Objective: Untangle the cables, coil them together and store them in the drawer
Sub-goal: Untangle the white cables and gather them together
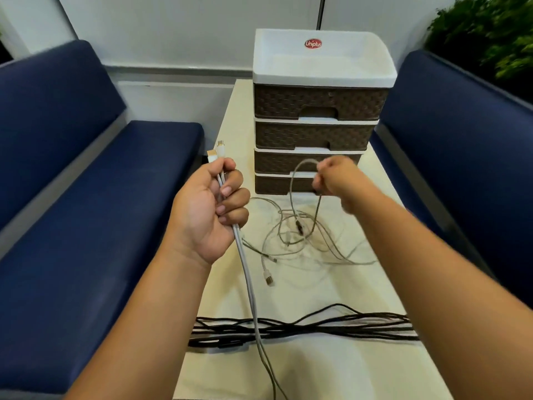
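Head view shows us our left hand (pixel 209 207) raised above the left edge of the tabletop (pixel 311 368), its fingers (pixel 230 194) curled tight round two white cables (pixel 245 272) held side by side; their two plug ends (pixel 215 153) stick up just above the fist, and the paired cords drop from the bottom of the hand, cross over the black bundle and run off the near edge of the tabletop; our right hand (pixel 336 176) is lifted near the middle of the tabletop, just in front of the drawer unit, its fingers closed on a thin grey cable (pixel 292 194) that arches up in a loop from the hand and falls back into the tangle; the hand is blurred, so we cannot tell exactly how the fingertips lie on the cord; below it, the tangle of pale cables (pixel 302 241) lies spread on the middle of the tabletop, with a white plug (pixel 268 277) lying loose at its near side and a dark connector (pixel 299 226) hanging within the loops; nearer to us a bundle of black cable (pixel 302 329) lies stretched across the tabletop from its left edge to its right edge, in several long strands that cross one another; at the far edge stands the drawer unit (pixel 317 134), four brown woven-pattern drawers stacked under a white tray top with a red round label (pixel 313 43), all drawers pushed in; blue padded seats (pixel 86 197) flank the tabletop on both sides, and green foliage (pixel 490 33) shows beyond the far right corner.
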### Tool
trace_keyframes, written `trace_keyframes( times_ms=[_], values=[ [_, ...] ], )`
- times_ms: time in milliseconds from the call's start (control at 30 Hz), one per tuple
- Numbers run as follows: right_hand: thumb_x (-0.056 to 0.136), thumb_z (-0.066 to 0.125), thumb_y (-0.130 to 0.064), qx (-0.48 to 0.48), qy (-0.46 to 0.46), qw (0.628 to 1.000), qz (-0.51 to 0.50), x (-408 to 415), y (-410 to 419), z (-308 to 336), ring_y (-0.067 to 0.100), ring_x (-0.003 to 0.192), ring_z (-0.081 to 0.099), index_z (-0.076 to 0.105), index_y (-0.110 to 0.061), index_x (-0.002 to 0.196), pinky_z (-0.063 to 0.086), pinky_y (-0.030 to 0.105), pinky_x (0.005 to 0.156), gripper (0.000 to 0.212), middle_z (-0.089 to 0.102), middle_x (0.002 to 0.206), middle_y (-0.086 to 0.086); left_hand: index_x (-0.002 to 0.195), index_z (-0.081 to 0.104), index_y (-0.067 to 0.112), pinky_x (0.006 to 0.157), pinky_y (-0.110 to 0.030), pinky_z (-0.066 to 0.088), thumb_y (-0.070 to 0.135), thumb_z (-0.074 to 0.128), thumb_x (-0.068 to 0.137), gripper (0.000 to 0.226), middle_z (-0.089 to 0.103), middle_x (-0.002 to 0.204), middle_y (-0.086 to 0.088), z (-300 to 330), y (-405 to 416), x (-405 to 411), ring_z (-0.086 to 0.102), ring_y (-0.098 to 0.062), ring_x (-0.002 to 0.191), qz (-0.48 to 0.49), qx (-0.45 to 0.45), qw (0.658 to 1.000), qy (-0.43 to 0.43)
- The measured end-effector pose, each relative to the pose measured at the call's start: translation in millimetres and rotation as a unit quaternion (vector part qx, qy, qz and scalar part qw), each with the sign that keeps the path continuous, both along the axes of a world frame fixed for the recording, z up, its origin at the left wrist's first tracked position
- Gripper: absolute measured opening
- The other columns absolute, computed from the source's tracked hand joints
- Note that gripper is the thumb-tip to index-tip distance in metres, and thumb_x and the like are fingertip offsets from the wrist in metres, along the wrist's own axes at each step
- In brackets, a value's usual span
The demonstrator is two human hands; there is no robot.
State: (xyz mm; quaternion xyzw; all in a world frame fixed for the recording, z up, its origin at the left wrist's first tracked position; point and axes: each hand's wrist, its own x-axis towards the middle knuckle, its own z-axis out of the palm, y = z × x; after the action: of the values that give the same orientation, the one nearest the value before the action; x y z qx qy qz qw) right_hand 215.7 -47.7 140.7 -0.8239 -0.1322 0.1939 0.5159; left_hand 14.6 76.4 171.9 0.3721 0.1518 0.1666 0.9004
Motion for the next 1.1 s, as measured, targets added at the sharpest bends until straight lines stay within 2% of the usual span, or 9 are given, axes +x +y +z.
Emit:
trace_keyframes(
  times_ms=[67,133,267,367,467,567,667,767,1100],
  values=[
    [0.102,0.041,-0.014,0.132,0.095,0.987,-0.015,4.2,-10.7,42.6,0.016,0.07,0.063,0.056,-0.013,0.1,0.054,0.033,0.074,0.015,0.052,0.061,0.001,0.081,0.05,0.019,0.04,-0.017,0.01,0.026,0.038,0.1,0.024,0.029,0.058,0.007,1.1,-0.5,2.7,0.019,-0.004,0.042,-0.005,0.001,1.0,0.0],
    [0.104,0.037,-0.016,0.239,0.123,0.963,0.017,8.4,-19.1,75.4,0.016,0.069,0.063,0.054,-0.011,0.106,0.058,0.04,0.084,0.018,0.049,0.061,0.0,0.08,0.05,0.019,0.04,-0.016,0.01,0.026,0.038,0.1,0.024,0.03,0.057,0.007,2.9,-2.8,5.6,0.019,-0.004,0.041,-0.009,-0.003,1.0,-0.009],
    [0.104,0.033,-0.016,0.374,0.113,0.918,0.069,3.0,-27.4,110.9,0.012,0.058,0.051,0.049,-0.015,0.09,0.055,0.034,0.07,0.021,0.046,0.062,-0.002,0.08,0.05,0.018,0.04,-0.016,0.01,0.03,0.038,0.101,0.027,0.029,0.056,0.007,3.9,-7.9,12.0,0.019,-0.003,0.041,-0.005,-0.029,0.999,-0.029],
    [0.103,0.035,-0.016,0.433,0.146,0.882,0.114,-22.1,-33.7,109.2,0.011,0.055,0.043,0.052,-0.013,0.101,0.045,0.028,0.061,0.018,0.042,0.064,-0.002,0.082,0.052,0.016,0.038,-0.015,0.014,0.038,0.042,0.1,0.03,0.027,0.057,0.007,1.3,-11.0,19.1,0.02,-0.004,0.041,-0.018,-0.045,0.999,-0.019],
    [0.104,0.035,-0.012,0.375,0.092,0.905,0.18,-62.2,-39.5,76.0,0.012,0.055,0.041,0.052,-0.01,0.103,0.043,0.028,0.06,0.017,0.044,0.064,0.0,0.089,0.057,0.012,0.04,-0.014,0.016,0.052,0.047,0.095,0.041,0.031,0.062,0.006,-5.3,-18.1,27.4,0.021,-0.003,0.045,-0.05,-0.046,0.998,0.016],
    [0.102,0.04,-0.006,0.295,0.03,0.92,0.256,-103.0,-50.0,29.2,0.012,0.058,0.045,0.052,-0.008,0.103,0.041,0.023,0.059,0.012,0.051,0.065,0.001,0.1,0.06,0.009,0.042,-0.013,0.019,0.062,0.051,0.089,0.055,0.047,0.07,0.003,-17.0,-24.5,35.2,0.026,-0.003,0.046,-0.072,-0.037,0.996,0.048],
    [0.1,0.046,-0.009,0.235,0.033,0.924,0.299,-126.8,-65.6,-12.2,0.01,0.06,0.049,0.054,-0.009,0.1,0.043,0.019,0.06,0.007,0.054,0.065,-0.002,0.108,0.06,0.014,0.041,-0.014,0.019,0.05,0.05,0.096,0.039,0.06,0.076,0.006,-28.4,-23.4,41.5,0.031,-0.002,0.042,-0.054,-0.047,0.996,0.053],
    [0.101,0.045,-0.008,0.171,0.041,0.934,0.31,-134.6,-79.7,-41.6,0.011,0.062,0.05,0.055,-0.009,0.099,0.044,0.02,0.064,0.01,0.054,0.065,-0.006,0.104,0.062,0.019,0.039,-0.014,0.018,0.038,0.046,0.101,0.025,0.058,0.073,0.01,-31.8,-20.3,44.3,0.028,-0.002,0.043,-0.013,-0.041,0.998,0.042],
    [0.103,0.043,-0.012,0.073,0.096,0.944,0.307,-137.4,-96.4,-80.8,0.014,0.069,0.054,0.053,-0.017,0.097,0.049,0.024,0.073,0.013,0.054,0.07,-0.002,0.105,0.063,0.016,0.04,-0.016,0.023,0.035,0.042,0.104,0.029,0.051,0.068,0.008,-29.6,-17.4,45.1,0.028,-0.005,0.046,0.05,0.057,0.997,0.032]
  ],
)
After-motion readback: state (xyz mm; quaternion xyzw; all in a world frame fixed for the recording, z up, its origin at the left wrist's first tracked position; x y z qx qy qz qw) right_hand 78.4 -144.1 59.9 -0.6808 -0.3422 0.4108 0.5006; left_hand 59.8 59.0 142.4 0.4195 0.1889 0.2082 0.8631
